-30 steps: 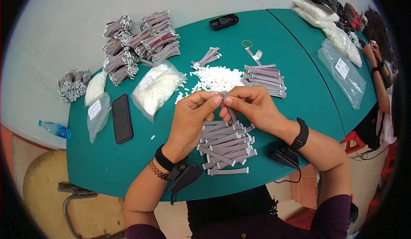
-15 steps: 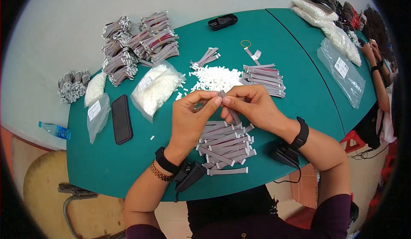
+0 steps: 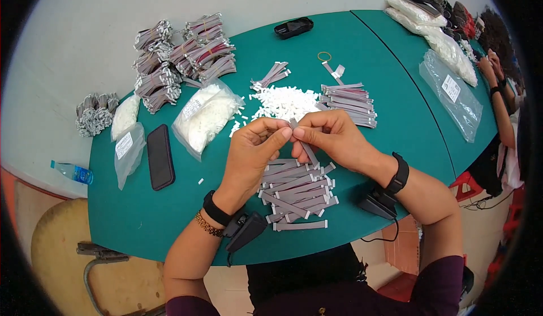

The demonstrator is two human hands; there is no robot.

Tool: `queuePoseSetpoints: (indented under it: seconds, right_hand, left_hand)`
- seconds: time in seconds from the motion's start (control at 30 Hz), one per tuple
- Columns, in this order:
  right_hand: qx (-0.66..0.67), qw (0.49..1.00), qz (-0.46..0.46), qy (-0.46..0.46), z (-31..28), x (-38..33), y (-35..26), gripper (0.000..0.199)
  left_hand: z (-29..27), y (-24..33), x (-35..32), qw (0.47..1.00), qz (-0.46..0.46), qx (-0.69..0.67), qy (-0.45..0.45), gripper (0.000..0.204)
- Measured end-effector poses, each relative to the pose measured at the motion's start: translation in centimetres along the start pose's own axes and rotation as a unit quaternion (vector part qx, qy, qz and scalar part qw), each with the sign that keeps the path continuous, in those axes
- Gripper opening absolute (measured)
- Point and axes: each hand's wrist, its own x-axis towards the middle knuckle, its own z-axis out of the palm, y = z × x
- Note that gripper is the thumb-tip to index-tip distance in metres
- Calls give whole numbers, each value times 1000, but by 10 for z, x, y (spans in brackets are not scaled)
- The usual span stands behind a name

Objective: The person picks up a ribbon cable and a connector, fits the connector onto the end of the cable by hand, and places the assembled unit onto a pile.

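Pinching a grey ribbon strip (image 3: 306, 149) upright, both hands' (image 3: 254, 149) (image 3: 334, 138) grip closed on its top.

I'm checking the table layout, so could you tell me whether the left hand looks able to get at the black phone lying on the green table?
Probably yes: the flat black phone lies uncovered just left of the left hand, nothing between them, though its fingers now pinch a grey ribbon strip.

One head-worn fisheye view looks steeply down from close above onto the green table (image 3: 169, 225), forearms entering from the lower edge.
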Motion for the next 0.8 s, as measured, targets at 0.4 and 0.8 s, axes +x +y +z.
queuePoseSetpoints:
  seconds: [0.4,0.8]
  right_hand:
    - [3,1000,6,0,-1,0,-1,16]
    - [-3,1000,2,0,-2,1,1,15]
  left_hand:
    - [-1,2,1,999,-25,-26,-14,13]
    - [-1,3,0,999,-21,28,8,11]
